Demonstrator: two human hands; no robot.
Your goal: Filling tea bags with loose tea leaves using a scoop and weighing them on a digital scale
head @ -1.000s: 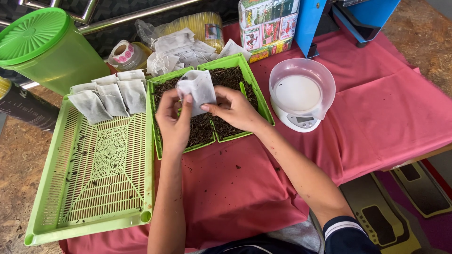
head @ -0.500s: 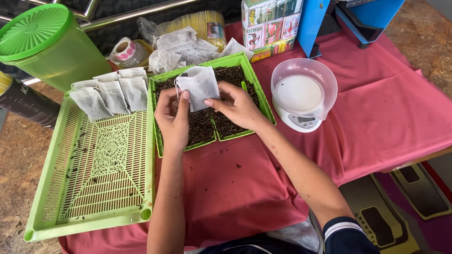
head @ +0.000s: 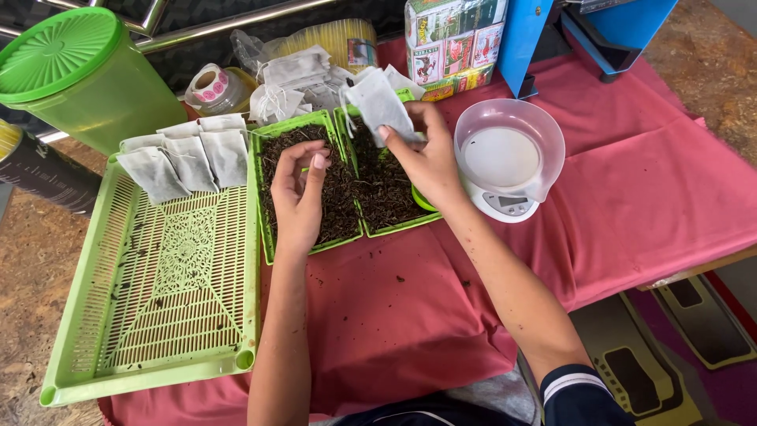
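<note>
Red-clothed worktop: my right hand pinches a filled tea bag; left hand half-open, empty. Loose pinch risks spilling leaves below.

A tall carton stands at the back of the counter, its faces covered in red, green and white printed panels. Left of it lies a yellow pack in clear wrap with a small coloured label. Further left sits a roll of round pink-and-white stickers. The white kitchen scale shows a small grey screen on its front edge.
</note>
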